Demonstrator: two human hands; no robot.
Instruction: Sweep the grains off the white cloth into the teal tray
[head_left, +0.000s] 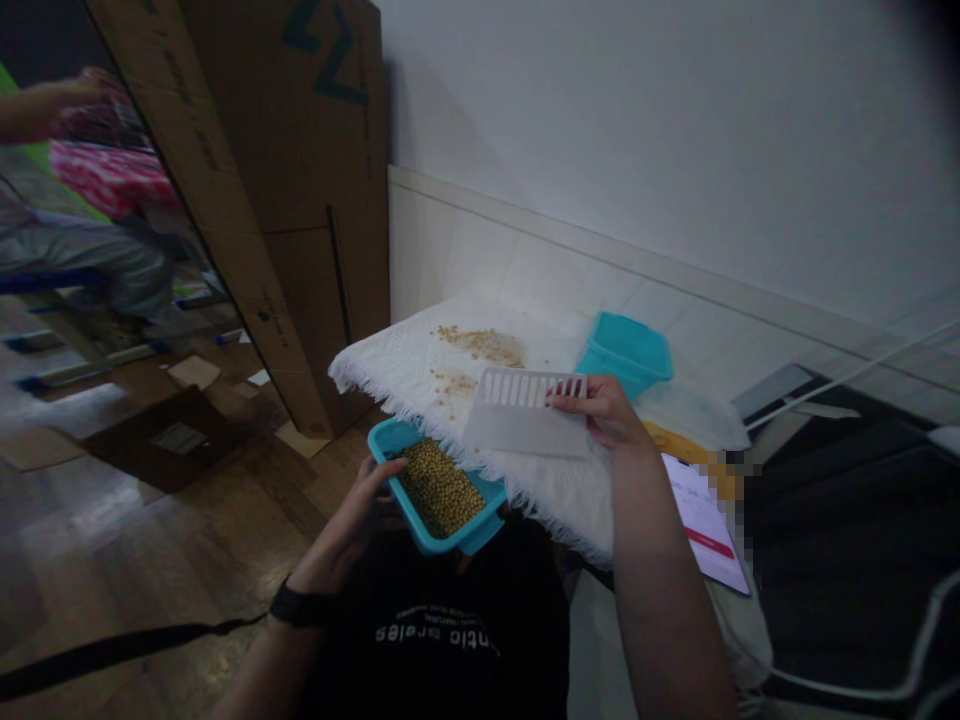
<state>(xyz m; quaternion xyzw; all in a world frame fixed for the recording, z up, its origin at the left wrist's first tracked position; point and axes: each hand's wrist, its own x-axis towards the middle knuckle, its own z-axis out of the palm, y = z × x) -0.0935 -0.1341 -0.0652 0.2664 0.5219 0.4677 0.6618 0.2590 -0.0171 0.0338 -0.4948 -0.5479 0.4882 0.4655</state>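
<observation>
My left hand [367, 500] is closed on the left rim of a turquoise plastic container [431, 545], its thumb over the edge. Inside lie many soybeans [442, 490]. The container is held just below the fringed front edge of a white tablecloth [390, 370]. My right hand [611, 405] grips a pale, flat plastic scraper [529, 425] with a row of slots, pinched at its right end. The scraper is over the cloth near the fringe. Behind it, loose soybeans and crumbs [480, 345] are scattered on the cloth.
A second turquoise container [630, 350] stands at the table's back right. Beside my right forearm lies a phone [705, 520] with a lit screen. A tall cardboard box [300, 150] rises at left, and another person sits beyond it. Cardboard pieces [165, 430] lie on the floor.
</observation>
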